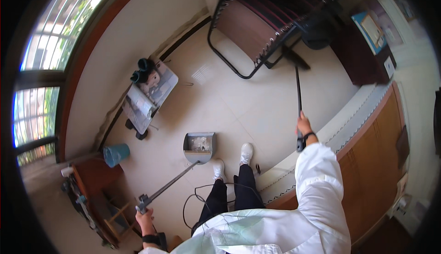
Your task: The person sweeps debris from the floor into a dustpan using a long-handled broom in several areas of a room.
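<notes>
My left hand (pixel 145 220) is closed round the upper end of a long-handled dustpan (pixel 200 158). Its grey pan rests on the tiled floor just ahead of my shoes, with pale dust and fluff inside. Out to the right, my right hand (pixel 304 124) grips the dark handle of a broom (pixel 299 85). The broom's dark head (pixel 295 58) lies on the floor by the leg of a folding lounge chair (pixel 252 33), partly under it.
A folding stool (pixel 158 86) with a dark item on it stands by the left wall. Below it is a blue bin (pixel 116 154) beside a wooden cabinet (pixel 98 176). A dark box-like cabinet (pixel 360 59) stands far right. A wooden bed edge (pixel 367 144) runs along the right. Thin cables loop near my legs.
</notes>
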